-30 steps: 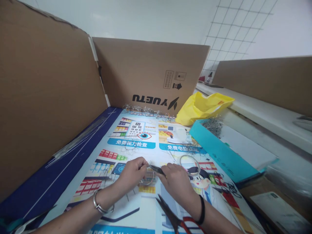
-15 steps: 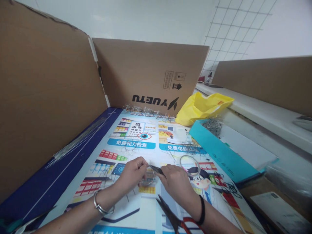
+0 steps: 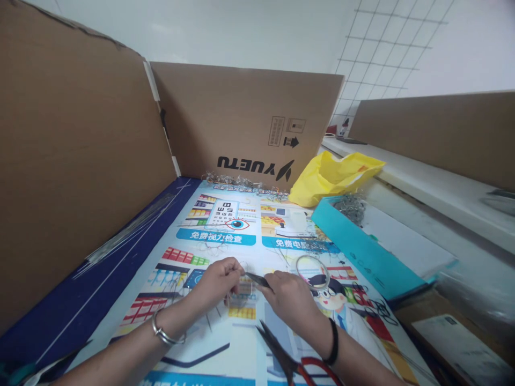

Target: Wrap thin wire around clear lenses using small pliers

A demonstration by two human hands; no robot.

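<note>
My left hand (image 3: 223,279) is closed in a pinch on thin wire over the printed sheet (image 3: 241,348). Fingers of my right hand (image 3: 287,295) wrap round a dark pointed tool, seemingly pliers (image 3: 257,279), whose tip meets the wire at my left fingertips. A thin loop of wire hangs below the two hands. Red-handled scissors (image 3: 287,359) lie on the sheet beside my right forearm, blades toward the hands. A coil of pale wire (image 3: 313,272) rests just beyond my right hand.
A teal box (image 3: 370,252) with a tangle of grey wire stands at the right, by a yellow bag (image 3: 333,179). Cardboard panels (image 3: 241,118) rise behind and at the left. Long thin wires (image 3: 129,230) lie on the left. Small wire pieces line the back edge.
Both hands stay close together with the tool between them. The fingers of my left hand have shifted slightly, and the hanging wire loop has changed shape.
</note>
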